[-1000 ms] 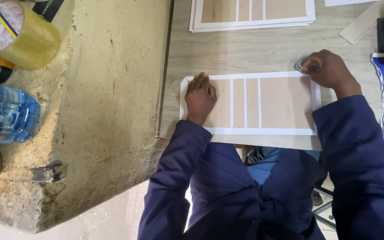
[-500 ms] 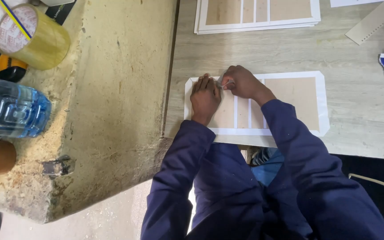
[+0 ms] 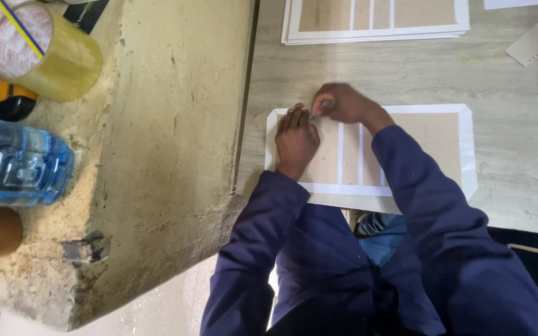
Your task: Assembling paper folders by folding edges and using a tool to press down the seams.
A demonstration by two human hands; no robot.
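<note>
Both hands are working on the white-bordered brown board (image 3: 424, 146)
Left hand (image 3: 297, 140) is pressing flat, fingers spread open; right hand (image 3: 342, 104) is pinching something small just beside it on the desk (image 3: 505, 81)

Lighting was even and diffuse, moderately bright; I could not tell the source. Shadows were soft, a faint one under the left hand (image 3: 296, 140) on the card sheet (image 3: 434, 140). The right hand (image 3: 342, 104) showed motion blur, fingertips smeared. I noted weak glare on the blue bottle (image 3: 17, 163) and the tape roll (image 3: 48, 50) at the left edge. The dark sleeves lost detail in the lower frame. Focus elsewhere was acceptable, slightly soft overall.
</note>
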